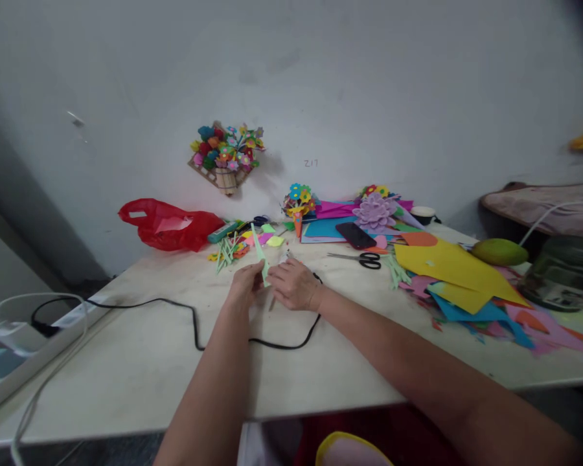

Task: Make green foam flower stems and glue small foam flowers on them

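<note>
My left hand pinches a long light green strip of craft foam or paper, which stands up at a slant from the fingers. Close beside it, my right hand is closed with bent fingers at the strip's lower end. What those fingers grip is mostly hidden; a small pale tip shows beyond them. A black cord loops over the table and runs up to the right hand. Beyond the hands lie colourful foam cutouts and a bunch of thin green strips.
Black-handled scissors and a dark phone lie right of the hands. Yellow foam sheets and scraps cover the right side, near a glass jar and a mango. A red plastic bag sits back left; a power strip lies left.
</note>
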